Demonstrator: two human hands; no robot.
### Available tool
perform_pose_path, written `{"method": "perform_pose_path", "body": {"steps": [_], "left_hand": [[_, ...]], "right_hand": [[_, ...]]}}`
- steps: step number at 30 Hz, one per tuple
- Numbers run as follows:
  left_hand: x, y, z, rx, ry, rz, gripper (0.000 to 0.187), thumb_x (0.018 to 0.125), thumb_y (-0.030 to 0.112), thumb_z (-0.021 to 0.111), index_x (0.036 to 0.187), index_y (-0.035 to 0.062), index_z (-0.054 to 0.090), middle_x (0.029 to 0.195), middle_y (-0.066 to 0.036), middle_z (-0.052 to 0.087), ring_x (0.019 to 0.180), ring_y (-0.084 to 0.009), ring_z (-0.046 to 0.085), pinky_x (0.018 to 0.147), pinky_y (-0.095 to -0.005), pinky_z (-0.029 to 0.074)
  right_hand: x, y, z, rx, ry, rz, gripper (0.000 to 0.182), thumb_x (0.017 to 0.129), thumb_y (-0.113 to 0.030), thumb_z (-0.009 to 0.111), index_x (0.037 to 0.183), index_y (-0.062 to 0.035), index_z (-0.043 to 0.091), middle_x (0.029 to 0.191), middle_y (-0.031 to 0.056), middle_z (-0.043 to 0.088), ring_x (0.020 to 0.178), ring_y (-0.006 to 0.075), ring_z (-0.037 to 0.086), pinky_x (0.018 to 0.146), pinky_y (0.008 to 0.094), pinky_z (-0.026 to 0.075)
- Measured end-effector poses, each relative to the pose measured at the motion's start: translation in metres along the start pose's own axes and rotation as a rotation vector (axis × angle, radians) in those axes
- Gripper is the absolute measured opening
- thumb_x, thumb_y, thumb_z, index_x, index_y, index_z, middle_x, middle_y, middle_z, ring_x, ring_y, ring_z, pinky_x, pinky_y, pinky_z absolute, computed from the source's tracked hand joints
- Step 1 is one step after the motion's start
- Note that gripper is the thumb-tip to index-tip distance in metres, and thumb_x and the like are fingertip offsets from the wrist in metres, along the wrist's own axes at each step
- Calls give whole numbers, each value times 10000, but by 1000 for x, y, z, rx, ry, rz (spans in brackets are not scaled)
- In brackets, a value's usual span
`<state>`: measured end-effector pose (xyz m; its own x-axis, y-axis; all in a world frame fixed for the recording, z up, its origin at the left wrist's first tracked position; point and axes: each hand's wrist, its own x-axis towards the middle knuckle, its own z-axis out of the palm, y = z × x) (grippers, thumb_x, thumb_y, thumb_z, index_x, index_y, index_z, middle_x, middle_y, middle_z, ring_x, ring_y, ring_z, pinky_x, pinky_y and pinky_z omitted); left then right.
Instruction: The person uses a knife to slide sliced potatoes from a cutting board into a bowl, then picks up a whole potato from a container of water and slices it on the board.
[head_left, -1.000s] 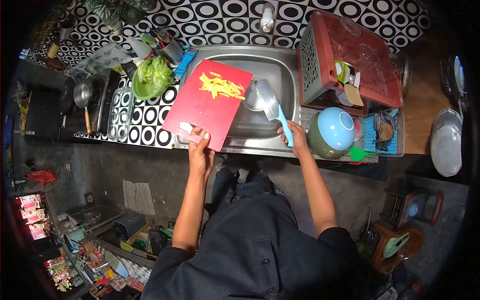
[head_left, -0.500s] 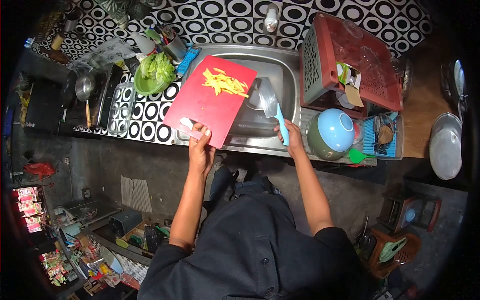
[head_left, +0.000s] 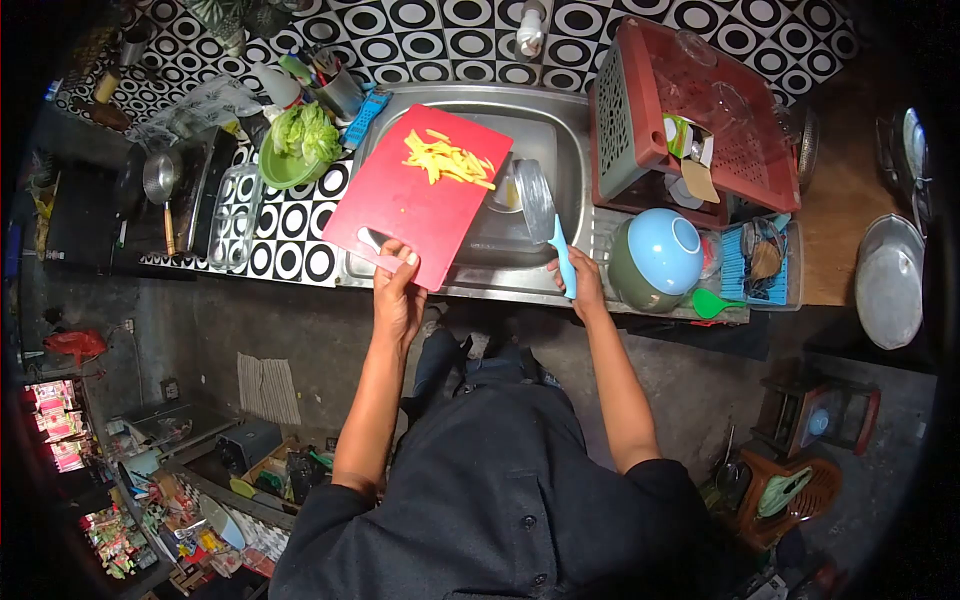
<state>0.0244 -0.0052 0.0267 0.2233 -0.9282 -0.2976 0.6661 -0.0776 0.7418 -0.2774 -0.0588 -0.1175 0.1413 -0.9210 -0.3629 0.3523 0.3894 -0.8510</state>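
Note:
My left hand grips a red cutting board by the corner with the handle slot. Thin yellow vegetable strips are heaped on the board's far half. The board is held over the left part of the metal sink. In my right hand is a knife with a light blue handle and a broad blade. Its blade points away from me over the sink, just right of the board and apart from the strips.
Left of the sink stands a green bowl of lettuce. On the right are a red plastic dish rack, a light blue bowl on a dark green one, a green spoon and a blue basket. A strainer lies farther left.
Both hands keep their holds on the board and the knife. The whole view has shifted slightly, and the knife blade sits a little more upright.

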Motion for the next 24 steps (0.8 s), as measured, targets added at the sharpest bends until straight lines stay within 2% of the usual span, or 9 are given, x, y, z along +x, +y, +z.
{"method": "perform_pose_path", "body": {"steps": [2,5,14,24], "left_hand": [[0,0,1,0,-22,-2,321,934,55,623,1200,130,459,1143,-31,598,1043,-148,628,859,-315,563],[3,-4,-5,-2,-48,7,388,906,48,635,1252,128,479,1196,-27,591,1118,-157,607,931,-350,544],[7,-4,4,-10,-93,6,376,903,43,629,1239,100,472,1207,-68,617,1130,-169,616,933,-332,538],[7,-2,3,5,-63,14,358,907,60,645,1222,94,479,1216,-58,616,1109,-163,624,939,-329,531]], "right_hand": [[-2,2,-3,-12,16,-3,397,990,-190,440,1277,55,564,841,126,690,588,117,561,510,235,427],[-9,-2,-3,-57,23,17,435,983,-193,401,1299,56,566,847,125,670,600,124,539,532,240,425],[-18,3,-13,-1,0,11,430,988,-199,431,1312,50,565,852,114,688,582,109,551,509,233,417],[-17,-6,-9,-40,1,32,427,984,-202,430,1300,47,572,859,118,692,571,110,543,501,236,412]]}}
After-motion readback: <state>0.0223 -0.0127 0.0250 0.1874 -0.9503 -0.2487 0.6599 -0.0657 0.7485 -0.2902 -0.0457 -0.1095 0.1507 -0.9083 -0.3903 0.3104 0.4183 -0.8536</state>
